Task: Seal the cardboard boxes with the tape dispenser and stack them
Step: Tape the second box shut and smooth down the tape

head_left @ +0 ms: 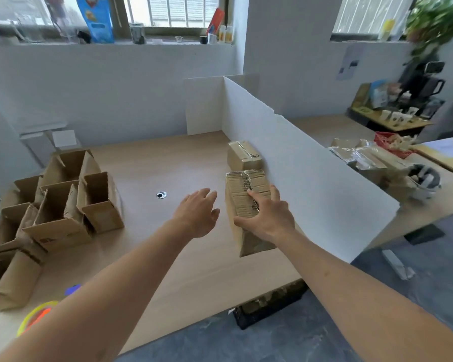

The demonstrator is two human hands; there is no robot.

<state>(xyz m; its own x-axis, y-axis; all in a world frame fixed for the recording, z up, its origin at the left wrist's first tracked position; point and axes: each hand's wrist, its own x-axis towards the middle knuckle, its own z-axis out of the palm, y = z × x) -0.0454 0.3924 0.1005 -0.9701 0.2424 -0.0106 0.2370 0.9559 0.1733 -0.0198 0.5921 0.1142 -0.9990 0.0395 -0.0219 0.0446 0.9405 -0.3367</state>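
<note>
A cluster of open cardboard boxes [63, 205] stands at the left of the wooden surface [168, 257], with a yellow and orange tool [36, 318], partly hidden by the left arm, at the near left edge. The left hand [198, 212] hovers above the surface with its grip spread, holding nothing, just beside a sealed box [249, 210]. The right hand [268, 218] rests on that box's top with its grip spread and fingers curled over the edges; a second sealed box [243, 155] sits behind it against the white partition [298, 165].
</note>
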